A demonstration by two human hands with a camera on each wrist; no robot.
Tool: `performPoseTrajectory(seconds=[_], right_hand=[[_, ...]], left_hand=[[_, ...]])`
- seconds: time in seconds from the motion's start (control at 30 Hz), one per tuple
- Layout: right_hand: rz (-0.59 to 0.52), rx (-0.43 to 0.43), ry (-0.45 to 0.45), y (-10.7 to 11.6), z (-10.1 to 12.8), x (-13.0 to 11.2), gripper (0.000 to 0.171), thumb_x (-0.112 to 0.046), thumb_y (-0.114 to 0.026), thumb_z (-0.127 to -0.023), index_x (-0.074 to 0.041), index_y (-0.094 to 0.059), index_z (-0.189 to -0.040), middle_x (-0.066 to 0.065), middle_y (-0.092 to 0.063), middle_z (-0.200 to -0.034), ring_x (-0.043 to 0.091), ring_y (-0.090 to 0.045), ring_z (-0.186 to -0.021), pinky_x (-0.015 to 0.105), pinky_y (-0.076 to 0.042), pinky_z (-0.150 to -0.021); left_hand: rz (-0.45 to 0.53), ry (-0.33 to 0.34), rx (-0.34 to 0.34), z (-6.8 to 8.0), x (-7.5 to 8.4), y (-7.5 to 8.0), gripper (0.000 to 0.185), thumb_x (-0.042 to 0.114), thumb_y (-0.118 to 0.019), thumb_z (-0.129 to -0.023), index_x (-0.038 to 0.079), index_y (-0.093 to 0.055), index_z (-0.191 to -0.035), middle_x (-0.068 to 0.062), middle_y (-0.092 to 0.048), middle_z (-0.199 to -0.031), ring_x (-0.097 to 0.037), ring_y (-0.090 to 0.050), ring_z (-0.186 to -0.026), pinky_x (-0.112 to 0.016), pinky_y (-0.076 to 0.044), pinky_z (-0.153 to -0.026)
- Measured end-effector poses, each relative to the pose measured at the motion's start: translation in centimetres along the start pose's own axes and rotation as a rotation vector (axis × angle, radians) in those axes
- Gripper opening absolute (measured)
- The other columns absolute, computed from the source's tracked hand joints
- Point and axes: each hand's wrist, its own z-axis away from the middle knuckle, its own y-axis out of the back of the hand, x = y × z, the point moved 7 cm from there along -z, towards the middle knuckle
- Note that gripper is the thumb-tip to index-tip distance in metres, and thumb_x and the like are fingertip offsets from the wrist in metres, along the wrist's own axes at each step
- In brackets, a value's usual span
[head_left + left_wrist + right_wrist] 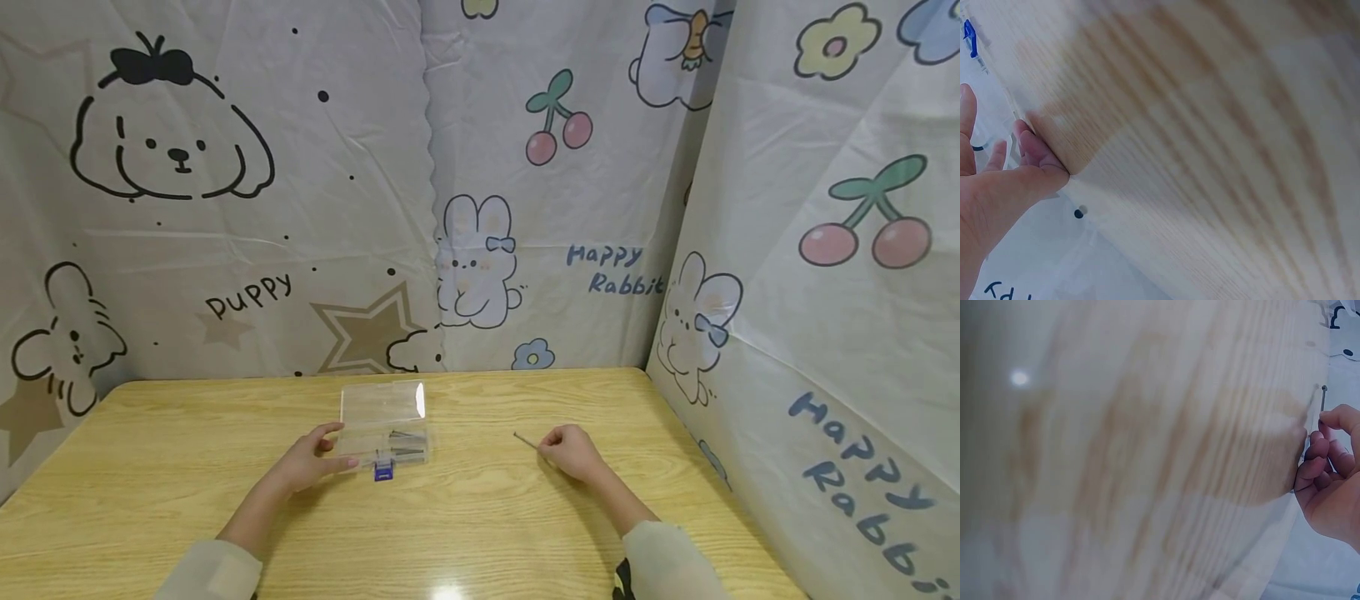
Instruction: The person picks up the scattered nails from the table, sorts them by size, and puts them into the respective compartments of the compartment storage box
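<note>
A clear plastic box lies on the table with its transparent lid raised at the back and a blue clasp at its front. Several dark, thin nails lie in its right part. My left hand holds the box by its left side, thumb at the front edge and fingers farther back. Off to the right of the box, my right hand pinches a long thin metal nail between thumb and fingertips. Its small-headed end points up and left, toward the box.
The wood-grain table ends at a back edge just behind the box. A white printed cloth hangs behind it, and another cloth panel slants along the right side.
</note>
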Motion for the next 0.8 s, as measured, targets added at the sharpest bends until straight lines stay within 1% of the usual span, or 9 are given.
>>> performPoseTrajectory(seconds=[0.17, 0.4, 0.6, 0.8], right_hand=[[-0.039, 0.001, -0.019, 0.0, -0.1, 0.2, 0.009, -0.012, -0.062, -0.086, -0.005, -0.066, -0.083, 0.005, -0.063, -0.082, 0.015, -0.052, -0.072, 0.026, -0.043, -0.065], [-0.059, 0.000, -0.004, -0.2, -0.3, 0.0, 0.008, -0.011, -0.062, -0.085, -0.005, -0.067, -0.084, 0.004, -0.063, -0.082, 0.015, -0.052, -0.073, 0.026, -0.044, -0.066], [-0.092, -0.005, 0.001, -0.3, -0.3, -0.6, 0.008, -0.011, -0.063, -0.085, -0.004, -0.067, -0.082, 0.003, -0.062, -0.079, 0.014, -0.050, -0.072, 0.027, -0.043, -0.067], [-0.078, 0.005, 0.048, -0.6, -0.5, -1.5, 0.008, -0.009, -0.063, -0.083, -0.003, -0.068, -0.081, 0.003, -0.062, -0.076, 0.013, -0.049, -0.068, 0.025, -0.042, -0.064]], left_hand=[[-0.002, 0.003, 0.006, 0.0, 0.0, 0.0, 0.082, 0.037, -0.070, -0.083, 0.000, -0.028, -0.143, -0.036, -0.039, -0.133, -0.051, -0.037, -0.124, -0.061, -0.034, -0.100], [-0.012, -0.009, 0.005, -0.1, -0.1, 0.0, 0.084, 0.042, -0.070, -0.082, 0.000, -0.029, -0.142, -0.037, -0.040, -0.132, -0.052, -0.037, -0.123, -0.062, -0.033, -0.100], [-0.001, -0.002, 0.003, -0.1, 0.1, 0.0, 0.083, 0.040, -0.070, -0.082, 0.000, -0.029, -0.143, -0.037, -0.039, -0.132, -0.052, -0.037, -0.124, -0.062, -0.032, -0.101], [0.000, -0.005, -0.002, 0.3, 0.5, 0.1, 0.081, 0.036, -0.070, -0.084, 0.000, -0.028, -0.143, -0.036, -0.039, -0.132, -0.049, -0.038, -0.123, -0.060, -0.035, -0.100]])
